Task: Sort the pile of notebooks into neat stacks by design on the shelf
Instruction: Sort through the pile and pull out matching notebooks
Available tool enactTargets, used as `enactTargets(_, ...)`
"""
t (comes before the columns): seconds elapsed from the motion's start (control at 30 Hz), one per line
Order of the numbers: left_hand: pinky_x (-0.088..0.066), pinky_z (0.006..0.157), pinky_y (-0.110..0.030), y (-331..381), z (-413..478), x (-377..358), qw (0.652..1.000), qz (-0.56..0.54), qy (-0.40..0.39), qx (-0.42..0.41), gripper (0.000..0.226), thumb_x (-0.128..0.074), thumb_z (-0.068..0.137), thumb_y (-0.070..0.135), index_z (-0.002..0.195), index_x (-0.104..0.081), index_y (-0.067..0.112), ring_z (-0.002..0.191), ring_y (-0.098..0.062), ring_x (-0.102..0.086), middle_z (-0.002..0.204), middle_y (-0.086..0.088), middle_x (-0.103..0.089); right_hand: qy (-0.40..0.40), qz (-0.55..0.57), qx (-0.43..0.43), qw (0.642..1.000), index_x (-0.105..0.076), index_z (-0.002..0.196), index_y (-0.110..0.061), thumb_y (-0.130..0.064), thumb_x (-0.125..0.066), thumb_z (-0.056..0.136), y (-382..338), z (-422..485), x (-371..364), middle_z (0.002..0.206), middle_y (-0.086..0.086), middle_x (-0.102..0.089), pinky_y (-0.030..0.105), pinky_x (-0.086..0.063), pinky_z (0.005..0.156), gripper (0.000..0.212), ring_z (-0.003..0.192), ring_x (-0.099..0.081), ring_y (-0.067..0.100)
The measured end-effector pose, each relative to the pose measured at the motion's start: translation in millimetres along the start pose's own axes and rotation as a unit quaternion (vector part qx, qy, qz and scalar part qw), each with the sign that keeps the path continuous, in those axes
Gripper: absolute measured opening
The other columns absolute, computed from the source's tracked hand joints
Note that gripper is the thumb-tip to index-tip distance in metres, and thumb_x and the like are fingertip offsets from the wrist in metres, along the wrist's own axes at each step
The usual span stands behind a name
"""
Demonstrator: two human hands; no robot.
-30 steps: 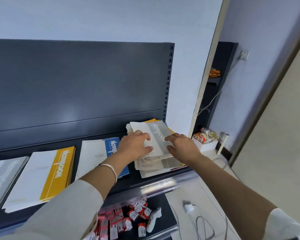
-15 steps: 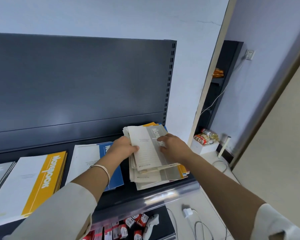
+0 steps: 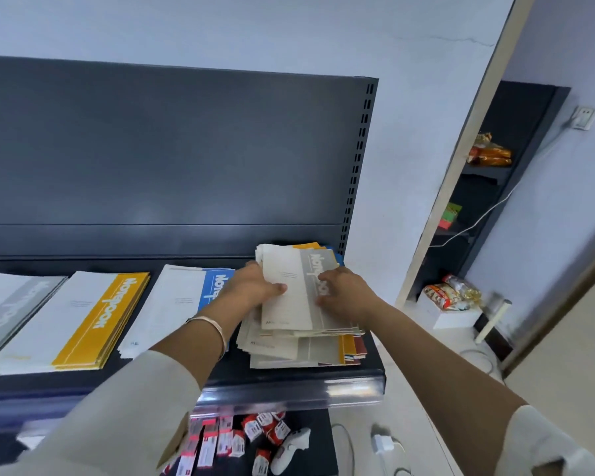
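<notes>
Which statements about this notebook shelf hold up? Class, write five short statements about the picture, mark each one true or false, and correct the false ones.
1. The left hand and right hand both touch the grey-banded notebook on top of the mixed pile. True.
2. The mixed pile sits at the left end of the shelf. False: it sits at the right end.
3. The yellow stack lies left of the blue stack. True.
4. The left wrist is bare. False: it wears a bracelet.
5. The red-and-white packets lie above the notebooks. False: they lie on the level below.
</notes>
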State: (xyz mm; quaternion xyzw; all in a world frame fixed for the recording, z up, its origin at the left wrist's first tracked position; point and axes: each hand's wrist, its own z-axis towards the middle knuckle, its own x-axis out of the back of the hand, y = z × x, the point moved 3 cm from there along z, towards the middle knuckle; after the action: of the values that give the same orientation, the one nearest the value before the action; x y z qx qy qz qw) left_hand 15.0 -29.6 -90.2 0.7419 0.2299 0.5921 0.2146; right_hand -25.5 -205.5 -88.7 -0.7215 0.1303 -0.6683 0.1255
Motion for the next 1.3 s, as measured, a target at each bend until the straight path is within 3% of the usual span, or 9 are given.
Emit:
enactTargets(0.17, -0.048, 0.073, -0.031, 3.3, -20.6, -9.2, 0.999, 0.000, 0.038, 0.020, 0.042, -0.068, 0.083, 0.035, 0.111, -0.047, 0.012, 0.105, -0.026, -0.058, 0.118, -0.009, -0.059, 0.000, 0.015, 0.023, 1.000, -0.045, 0.138, -0.017, -0.029, -0.063, 0.088, 6.6, -4.7, -3.1, 0.139, 0.009, -0.040, 0.027, -0.038, 0.100, 0.055, 0.120, -0.049, 0.025)
enactTargets(0.3, -0.045, 0.078, -0.033, 17.7, -32.6, -1.7, 0.992, -0.048, 0.088, -0.071, 0.022, -0.057, 0.091, 0.027, 0.098, -0.043, 0.013, 0.100, -0.029, -0.057, 0.106, -0.009, -0.059, 0.029, 0.052, 0.037, 0.998, -0.041, 0.133, -0.012, -0.026, -0.060, 0.087, 9.5, -5.7, -3.2, 0.132, 0.012, -0.044, 0.030, -0.042, 0.090, 0.052, 0.113, -0.050, 0.027)
enactTargets(0.37, -0.041, 0.072, -0.031, 27.1, -39.8, 3.7, 0.979, -0.129, 0.105, -0.117, 0.015, -0.050, 0.095, 0.025, 0.095, -0.039, 0.015, 0.088, -0.025, -0.054, 0.097, -0.008, -0.056, 0.074, 0.156, 0.014, 0.985, -0.031, 0.137, -0.014, -0.025, -0.059, 0.089, 14.8, -9.6, 4.9, 0.129, 0.009, -0.045, 0.032, -0.042, 0.086, 0.057, 0.112, -0.051, 0.027)
enactTargets(0.47, -0.044, 0.072, -0.035, 33.4, -44.3, 7.3, 0.951, -0.253, 0.129, -0.117, 0.014, -0.045, 0.098, 0.027, 0.095, -0.039, 0.014, 0.082, -0.020, -0.052, 0.094, -0.006, -0.055, 0.109, 0.375, -0.042, 0.919, -0.027, 0.143, -0.015, -0.026, -0.059, 0.091, 25.9, -12.7, 17.6, 0.131, 0.005, -0.050, 0.035, -0.044, 0.094, 0.062, 0.117, -0.052, 0.026)
enactTargets(0.6, -0.046, 0.079, -0.038, 40.5, -45.0, -0.1, 0.934, -0.322, 0.132, -0.083, 0.014, -0.040, 0.100, 0.027, 0.103, -0.039, 0.014, 0.090, -0.020, -0.051, 0.100, -0.004, -0.052, 0.075, 0.467, -0.067, 0.879, -0.054, 0.110, -0.012, -0.020, -0.050, 0.096, 30.5, -12.9, 21.1, 0.120, 0.013, -0.058, 0.050, -0.049, 0.096, 0.017, 0.109, -0.057, 0.031)
enactTargets(0.73, -0.045, 0.084, -0.038, 33.1, -38.3, -5.3, 0.965, -0.209, 0.150, -0.054, 0.030, -0.036, 0.099, 0.037, 0.107, -0.047, 0.010, 0.097, -0.027, -0.056, 0.100, -0.007, -0.058, 0.171, 0.436, -0.080, 0.880, -0.049, 0.105, -0.015, -0.016, -0.041, 0.099, 41.7, -13.6, 33.3, 0.109, 0.008, -0.055, 0.039, -0.051, 0.085, 0.010, 0.096, -0.055, 0.025)
enactTargets(0.93, -0.046, 0.088, -0.035, -5.9, -30.2, -21.4, 0.994, 0.001, 0.072, 0.080, 0.060, -0.068, 0.080, 0.045, 0.122, -0.042, 0.009, 0.112, -0.027, -0.054, 0.119, -0.009, -0.055, 0.234, 0.447, -0.130, 0.853, -0.047, 0.121, -0.010, -0.013, -0.037, 0.102, 65.1, -17.5, 33.3, 0.103, 0.003, -0.049, 0.030, -0.044, 0.078, 0.022, 0.093, -0.050, 0.020)
enactTargets(1.13, -0.041, 0.076, -0.026, -4.0, -29.5, -11.5, 0.996, 0.013, 0.054, 0.067, 0.034, -0.062, 0.088, 0.029, 0.109, -0.057, 0.003, 0.091, -0.022, -0.056, 0.112, -0.012, -0.061, 0.221, 0.450, -0.124, 0.856, -0.046, 0.122, -0.012, -0.016, -0.038, 0.102, 60.8, -15.3, 25.4, 0.105, 0.003, -0.050, 0.032, -0.048, 0.080, 0.022, 0.093, -0.052, 0.020)
enactTargets(1.3, -0.041, 0.076, -0.036, -3.8, -33.6, -4.7, 0.994, -0.018, 0.106, 0.016, 0.013, -0.047, 0.096, 0.019, 0.100, -0.043, 0.007, 0.096, -0.031, -0.053, 0.111, -0.019, -0.058, 0.235, 0.437, -0.118, 0.860, -0.047, 0.121, -0.011, -0.017, -0.037, 0.101, 57.8, -9.5, 26.2, 0.106, 0.004, -0.051, 0.035, -0.050, 0.084, 0.023, 0.094, -0.054, 0.022)
